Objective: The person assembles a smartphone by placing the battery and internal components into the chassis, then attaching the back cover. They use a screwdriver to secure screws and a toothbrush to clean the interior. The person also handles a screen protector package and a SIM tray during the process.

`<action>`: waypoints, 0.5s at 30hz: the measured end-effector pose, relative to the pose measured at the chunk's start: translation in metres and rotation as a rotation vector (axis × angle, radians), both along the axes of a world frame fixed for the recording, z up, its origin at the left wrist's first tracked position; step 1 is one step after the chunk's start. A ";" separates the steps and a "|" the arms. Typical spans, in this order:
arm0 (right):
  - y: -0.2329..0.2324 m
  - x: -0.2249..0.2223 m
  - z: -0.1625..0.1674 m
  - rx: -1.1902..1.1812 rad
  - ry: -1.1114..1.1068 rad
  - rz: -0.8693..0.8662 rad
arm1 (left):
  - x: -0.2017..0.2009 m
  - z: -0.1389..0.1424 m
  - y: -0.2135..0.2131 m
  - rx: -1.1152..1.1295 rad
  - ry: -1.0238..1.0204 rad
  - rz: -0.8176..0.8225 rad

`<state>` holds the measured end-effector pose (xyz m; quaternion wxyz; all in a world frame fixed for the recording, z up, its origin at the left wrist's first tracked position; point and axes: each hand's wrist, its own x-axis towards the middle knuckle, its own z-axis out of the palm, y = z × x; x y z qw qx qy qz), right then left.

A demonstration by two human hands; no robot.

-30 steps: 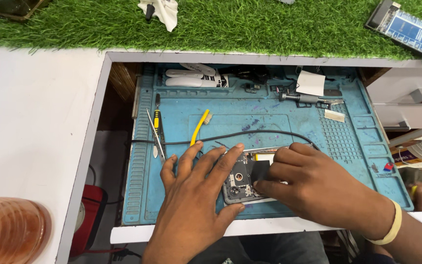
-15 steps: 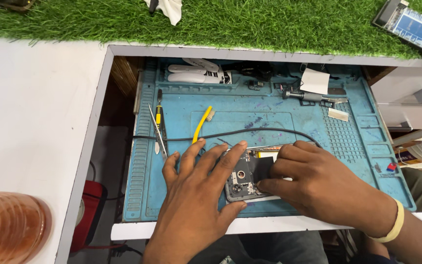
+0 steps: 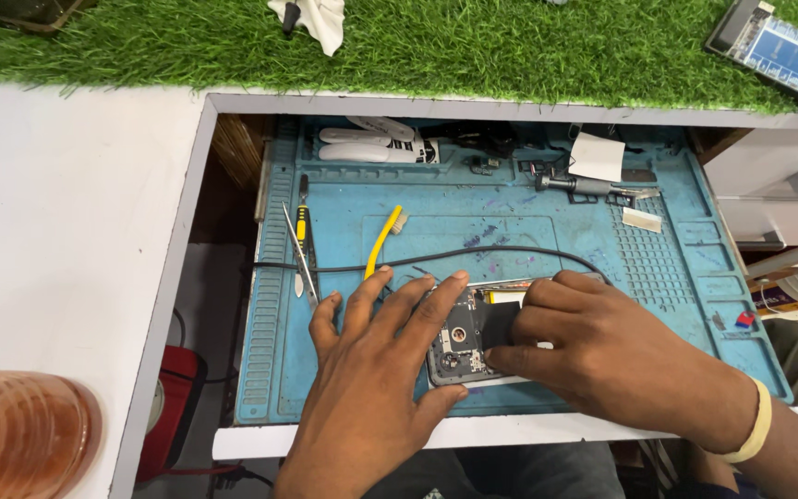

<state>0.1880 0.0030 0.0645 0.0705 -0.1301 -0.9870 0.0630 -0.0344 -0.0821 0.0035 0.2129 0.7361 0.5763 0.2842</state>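
An opened phone (image 3: pixel 465 340) with its back cover off lies on the blue work mat (image 3: pixel 547 231), its dark circuit board and camera ring showing. My left hand (image 3: pixel 376 370) rests flat on its left end, with the fingers spread and the fingertips on the top edge. My right hand (image 3: pixel 602 356) covers the right part of the phone and presses down on a black piece over the board. A pale yellow band circles my right wrist.
A black cable (image 3: pixel 473 254) crosses the mat just behind the phone. A yellow brush (image 3: pixel 382 240), tweezers (image 3: pixel 296 254) and a yellow-handled screwdriver (image 3: pixel 304 222) lie to the left. White tools (image 3: pixel 371 148) sit at the back. Green artificial turf (image 3: pixel 510 46) lies beyond.
Both hands stay on the phone. My right fingers have shifted slightly left over the board, and the view has dropped a little.
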 end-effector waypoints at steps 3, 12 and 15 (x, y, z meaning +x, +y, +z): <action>0.001 -0.001 0.001 -0.037 -0.022 -0.007 | 0.000 -0.001 0.001 -0.002 0.003 0.002; -0.008 0.001 -0.005 0.087 -0.009 -0.034 | 0.001 0.001 0.001 -0.003 -0.007 0.006; -0.008 0.005 -0.007 0.078 0.032 -0.027 | 0.001 0.001 0.001 -0.006 0.000 0.000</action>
